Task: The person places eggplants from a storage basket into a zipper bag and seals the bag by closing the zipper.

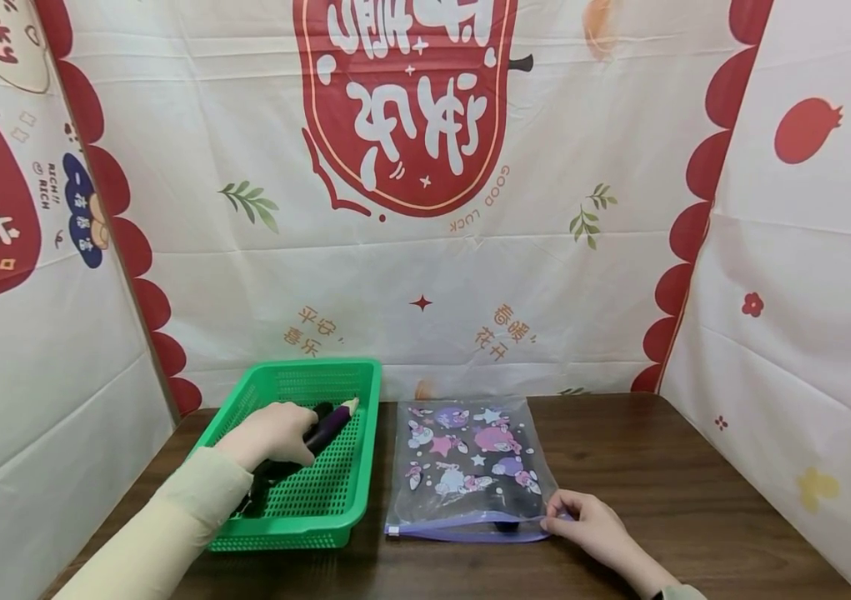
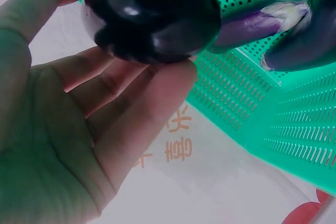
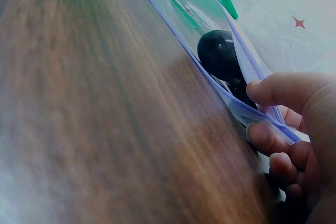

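Observation:
My left hand (image 1: 271,435) grips a dark eggplant (image 2: 152,17) over the green basket (image 1: 360,492); its fingers curl round the glossy end in the left wrist view. Other purple eggplants (image 2: 249,29) lie in the basket. On the table, a clear zip bag (image 1: 463,467) with pink and purple cartoon prints lies flat. My right hand (image 1: 593,529) pinches the right corner of its purple-edged mouth. Through the parted mouth, the right wrist view shows a dark, glossy rounded thing (image 3: 218,53) inside the bag.
The basket stands at the left of the brown wooden table (image 1: 620,450), with the bag beside it. Printed cloth walls (image 1: 410,275) rise behind and on both sides. A white slider (image 1: 392,530) sits at the bag's left corner.

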`<action>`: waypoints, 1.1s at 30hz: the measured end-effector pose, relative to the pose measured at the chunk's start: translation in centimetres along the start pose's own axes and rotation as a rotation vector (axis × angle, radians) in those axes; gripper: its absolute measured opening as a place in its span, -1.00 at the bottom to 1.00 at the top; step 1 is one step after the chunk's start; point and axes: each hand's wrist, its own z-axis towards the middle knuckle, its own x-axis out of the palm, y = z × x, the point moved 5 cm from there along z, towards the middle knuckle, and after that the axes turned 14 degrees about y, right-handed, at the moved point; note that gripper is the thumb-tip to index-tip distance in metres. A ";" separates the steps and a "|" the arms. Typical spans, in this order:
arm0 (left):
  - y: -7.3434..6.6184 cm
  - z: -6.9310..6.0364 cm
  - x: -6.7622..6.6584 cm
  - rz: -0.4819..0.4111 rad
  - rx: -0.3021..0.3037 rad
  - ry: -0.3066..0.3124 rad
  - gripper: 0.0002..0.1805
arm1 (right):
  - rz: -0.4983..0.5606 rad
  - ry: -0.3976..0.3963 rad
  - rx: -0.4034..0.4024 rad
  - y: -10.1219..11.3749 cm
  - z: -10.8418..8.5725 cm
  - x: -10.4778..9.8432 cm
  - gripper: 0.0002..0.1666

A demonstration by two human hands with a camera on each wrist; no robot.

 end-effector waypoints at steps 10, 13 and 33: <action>-0.5 -0.5 -0.6 -0.001 0.015 -0.017 -0.83 | -0.005 -0.003 -0.013 -0.1 0.1 0.0 -0.77; -0.8 -0.5 -0.8 0.000 0.018 -0.020 -0.82 | -0.003 -0.004 -0.012 -0.2 0.0 0.0 -0.77; -1.5 -1.4 -1.1 0.000 0.042 -0.046 -0.79 | -0.008 0.000 -0.016 -0.1 0.1 0.0 -0.77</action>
